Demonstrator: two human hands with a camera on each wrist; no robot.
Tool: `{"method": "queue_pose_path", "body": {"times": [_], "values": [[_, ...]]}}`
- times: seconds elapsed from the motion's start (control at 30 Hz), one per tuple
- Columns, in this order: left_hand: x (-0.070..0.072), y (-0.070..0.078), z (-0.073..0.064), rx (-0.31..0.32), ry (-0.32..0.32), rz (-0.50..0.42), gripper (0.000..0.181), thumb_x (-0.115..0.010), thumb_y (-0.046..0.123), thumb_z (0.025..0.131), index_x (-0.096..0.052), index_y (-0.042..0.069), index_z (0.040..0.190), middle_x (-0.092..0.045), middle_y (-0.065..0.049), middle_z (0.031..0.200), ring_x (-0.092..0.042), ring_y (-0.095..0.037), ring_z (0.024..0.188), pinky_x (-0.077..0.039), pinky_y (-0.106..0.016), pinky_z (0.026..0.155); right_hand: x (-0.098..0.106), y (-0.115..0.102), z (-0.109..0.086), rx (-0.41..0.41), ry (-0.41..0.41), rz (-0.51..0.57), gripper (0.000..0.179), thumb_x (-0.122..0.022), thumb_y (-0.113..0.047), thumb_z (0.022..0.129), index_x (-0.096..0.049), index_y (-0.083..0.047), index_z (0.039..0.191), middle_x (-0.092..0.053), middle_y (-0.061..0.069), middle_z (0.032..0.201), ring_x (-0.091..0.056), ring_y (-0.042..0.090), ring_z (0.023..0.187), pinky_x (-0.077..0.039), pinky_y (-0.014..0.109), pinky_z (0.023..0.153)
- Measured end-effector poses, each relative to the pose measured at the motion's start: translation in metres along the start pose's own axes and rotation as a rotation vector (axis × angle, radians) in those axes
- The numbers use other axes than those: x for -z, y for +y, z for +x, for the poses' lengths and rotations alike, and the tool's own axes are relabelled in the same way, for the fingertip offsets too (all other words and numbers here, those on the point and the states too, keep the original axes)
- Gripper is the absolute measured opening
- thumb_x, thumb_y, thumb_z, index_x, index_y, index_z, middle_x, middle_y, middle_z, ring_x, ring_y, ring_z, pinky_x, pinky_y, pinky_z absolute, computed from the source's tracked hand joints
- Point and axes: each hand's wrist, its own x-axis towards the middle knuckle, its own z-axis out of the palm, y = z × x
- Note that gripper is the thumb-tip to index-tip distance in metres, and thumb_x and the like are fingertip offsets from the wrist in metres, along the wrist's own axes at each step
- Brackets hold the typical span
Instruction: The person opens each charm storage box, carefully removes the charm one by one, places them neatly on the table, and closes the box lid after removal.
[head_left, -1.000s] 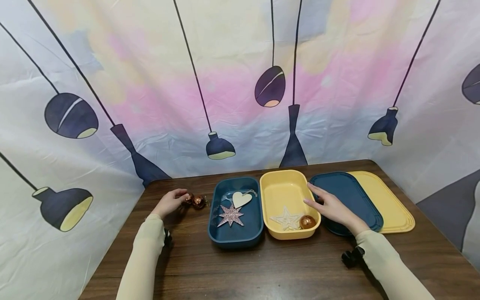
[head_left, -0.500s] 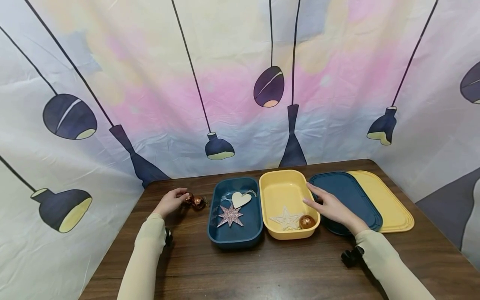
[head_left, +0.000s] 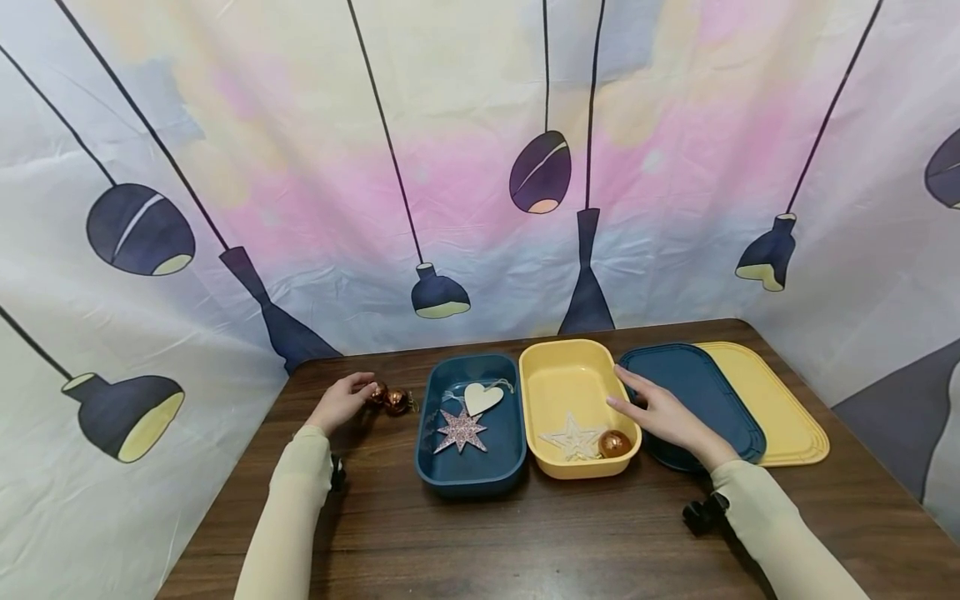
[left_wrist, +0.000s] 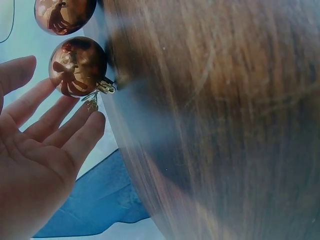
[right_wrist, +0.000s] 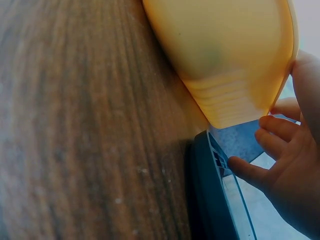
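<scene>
Two shiny copper baubles (head_left: 397,402) lie on the table at the left. My left hand (head_left: 341,403) is beside them, its fingertips at the nearer bauble (left_wrist: 77,67) and the thumb apart from it in the left wrist view. My right hand (head_left: 663,412) rests at the right rim of a yellow box (head_left: 536,392), fingers loosely spread. Inside that box are a whitish star (head_left: 573,437) and another copper bauble (head_left: 615,444). A dark blue box (head_left: 468,475) stands against its left side, holding a glittery pink star (head_left: 461,431) and a cream wooden heart (head_left: 483,399).
To the right of the yellow box lies a dark blue lid (head_left: 693,375), overlapping a yellow lid (head_left: 795,425). The brown wooden table (head_left: 510,550) backs onto a hanging cloth (head_left: 480,208) printed with lamps.
</scene>
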Motion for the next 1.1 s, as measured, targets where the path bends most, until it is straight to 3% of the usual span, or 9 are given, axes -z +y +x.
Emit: {"method": "queue_pose_path", "body": {"times": [0.3, 0.47, 0.87, 1.1], "values": [[0.002, 0.001, -0.003, 0.000, 0.008, 0.002, 0.054, -0.048, 0.029, 0.109, -0.042, -0.004, 0.150, -0.045, -0.029, 0.147, -0.045, -0.047, 0.133, -0.043, -0.060, 0.102, -0.001, 0.002, 0.001, 0.005, -0.002, -0.002, 0.077, -0.054, -0.049, 0.103, -0.022, -0.010, 0.162, -0.021, 0.021, 0.164, -0.031, 0.051, 0.142, -0.035, 0.066, 0.107], [0.004, 0.011, -0.003, -0.011, 0.014, -0.007, 0.057, -0.046, 0.035, 0.109, -0.040, -0.002, 0.152, -0.044, -0.029, 0.149, -0.045, -0.047, 0.133, -0.043, -0.060, 0.102, 0.000, 0.001, 0.001, 0.006, -0.003, 0.003, 0.077, -0.054, -0.049, 0.103, -0.022, -0.010, 0.162, -0.021, 0.022, 0.164, -0.031, 0.051, 0.142, -0.034, 0.066, 0.107], [0.005, 0.051, 0.012, -0.064, 0.000, 0.017, 0.061, -0.045, 0.046, 0.107, -0.042, 0.005, 0.153, -0.041, -0.024, 0.153, -0.046, -0.045, 0.133, -0.042, -0.059, 0.104, -0.002, 0.000, -0.001, 0.013, -0.005, 0.017, 0.077, -0.055, -0.047, 0.103, -0.022, -0.008, 0.161, -0.021, 0.022, 0.164, -0.029, 0.051, 0.143, -0.034, 0.065, 0.108], [0.011, 0.096, 0.028, -0.117, -0.021, 0.031, 0.056, -0.046, 0.041, 0.108, -0.042, 0.008, 0.153, -0.041, -0.021, 0.154, -0.041, -0.043, 0.138, -0.040, -0.059, 0.107, 0.000, -0.002, -0.001, 0.018, -0.003, 0.026, 0.078, -0.055, -0.047, 0.103, -0.022, -0.007, 0.161, -0.021, 0.022, 0.164, -0.026, 0.050, 0.144, -0.032, 0.066, 0.108]]}}
